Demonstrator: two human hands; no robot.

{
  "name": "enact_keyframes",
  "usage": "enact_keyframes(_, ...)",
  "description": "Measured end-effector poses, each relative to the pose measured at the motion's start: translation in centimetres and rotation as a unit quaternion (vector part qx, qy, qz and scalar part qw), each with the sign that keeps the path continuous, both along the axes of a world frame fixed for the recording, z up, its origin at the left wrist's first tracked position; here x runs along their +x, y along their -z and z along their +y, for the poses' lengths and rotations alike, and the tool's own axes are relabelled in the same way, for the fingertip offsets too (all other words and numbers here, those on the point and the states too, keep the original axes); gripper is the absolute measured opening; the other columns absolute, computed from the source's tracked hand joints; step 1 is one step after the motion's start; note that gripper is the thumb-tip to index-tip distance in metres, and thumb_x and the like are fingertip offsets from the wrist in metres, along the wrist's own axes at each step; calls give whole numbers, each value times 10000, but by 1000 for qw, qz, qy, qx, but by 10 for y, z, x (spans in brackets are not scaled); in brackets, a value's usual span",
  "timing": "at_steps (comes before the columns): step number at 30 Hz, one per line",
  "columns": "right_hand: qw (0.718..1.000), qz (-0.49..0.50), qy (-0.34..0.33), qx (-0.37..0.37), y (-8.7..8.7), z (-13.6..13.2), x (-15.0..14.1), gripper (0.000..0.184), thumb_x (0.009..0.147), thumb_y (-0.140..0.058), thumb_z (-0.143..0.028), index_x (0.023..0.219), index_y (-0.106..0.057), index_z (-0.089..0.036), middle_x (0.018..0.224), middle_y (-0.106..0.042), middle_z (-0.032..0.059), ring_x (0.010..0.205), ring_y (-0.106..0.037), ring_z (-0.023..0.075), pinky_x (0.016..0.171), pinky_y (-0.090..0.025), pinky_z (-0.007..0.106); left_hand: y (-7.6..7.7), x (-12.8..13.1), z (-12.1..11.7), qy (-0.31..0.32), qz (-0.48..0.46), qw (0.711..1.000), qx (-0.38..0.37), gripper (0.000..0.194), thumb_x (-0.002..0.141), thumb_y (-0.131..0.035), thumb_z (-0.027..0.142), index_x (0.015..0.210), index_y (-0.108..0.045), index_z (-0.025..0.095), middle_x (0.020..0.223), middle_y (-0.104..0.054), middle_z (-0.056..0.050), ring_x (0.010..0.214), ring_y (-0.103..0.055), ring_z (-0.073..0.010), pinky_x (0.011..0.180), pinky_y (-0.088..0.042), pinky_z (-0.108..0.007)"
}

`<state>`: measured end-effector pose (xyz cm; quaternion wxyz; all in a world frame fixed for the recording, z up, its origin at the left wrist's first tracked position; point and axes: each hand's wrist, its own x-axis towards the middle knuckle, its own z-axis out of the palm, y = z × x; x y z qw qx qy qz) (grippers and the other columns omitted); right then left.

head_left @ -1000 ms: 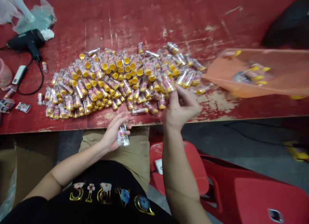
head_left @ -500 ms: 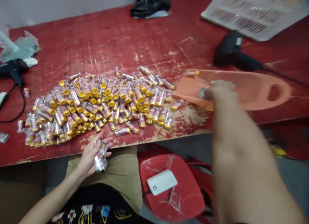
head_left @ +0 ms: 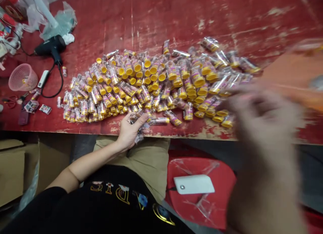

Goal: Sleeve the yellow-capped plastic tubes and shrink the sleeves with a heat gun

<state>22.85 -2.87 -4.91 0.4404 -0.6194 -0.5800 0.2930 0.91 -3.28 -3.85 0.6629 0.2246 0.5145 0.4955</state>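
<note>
Now the left hand point(head_left: 130, 133) and right hand point(head_left: 262, 116) are well apart. The left hand rests at the front edge of the worktop point(head_left: 202, 18), fingers point(head_left: 141, 119) curled around a few clear tubes point(head_left: 138, 128) with yellow caps. Below it, khaki cloth point(head_left: 148, 163) covers the lap. The right hand is too blurred to show whether it is open or closed, and it hangs over the worktop's near right part, just before an orange scoop point(head_left: 295, 72) cut off by the right frame edge. A stool point(head_left: 202, 207) carrying a white power bank point(head_left: 193, 184) sits under that arm. The heap point(head_left: 141, 82) of tubes spreads across the middle, its near side close to the front edge. Farther left lie a heat gun point(head_left: 50, 47) and pink basket point(head_left: 23, 77); scuffed red worktop extends beyond.
</note>
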Motion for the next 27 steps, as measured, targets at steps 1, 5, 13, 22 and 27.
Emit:
enact_keyframes(1,999,38,-8,-2,-1,-10,-22,464,873,-758,-574,1101,-747,-170,992,-738,57,817,-684,147,729,-629,278,0,-1,-4,-3,-4,1000,4,624,528,-992,556,808,-601,159,718,-640,56,552,-617,-78,472,-533,-191)
enact_keyframes(5,973,228,21,-28,3,-38,-99,413,739,-865,-573,797,-736,-185,694,-661,1,594,-599,120,590,-561,259,-1,-12,-18,-7,-32,999,17,642,523,-999,555,875,-627,167,718,-643,61,541,-593,-63,503,-526,-183)
enact_keyframes(13,984,170,47,18,0,-56,-131,331,847,-778,-496,764,-733,-179,599,-585,-17,533,-494,96,532,-444,232,0,-50,-36,-41,-90,995,5,519,701,-933,517,1012,-718,162,752,-663,34,586,-577,-57,529,-482,-163)
enact_keyframes(22,954,301,11,10,4,-65,-134,450,879,-719,-651,817,-625,-215,580,-439,-57,493,-416,87,471,-380,229,-11,-44,-43,-25,-101,994,-46,577,676,-946,519,705,-486,172,578,-410,110,447,-304,10,409,-189,-131)
enact_keyframes(27,963,269,-27,0,-6,-90,-123,293,1007,-606,-480,1214,-609,-273,906,-591,11,666,-567,110,547,-467,236,-10,-50,-38,-24,-103,993,-45,564,713,-918,545,751,-494,175,632,-492,87,470,-391,2,414,-223,-129)
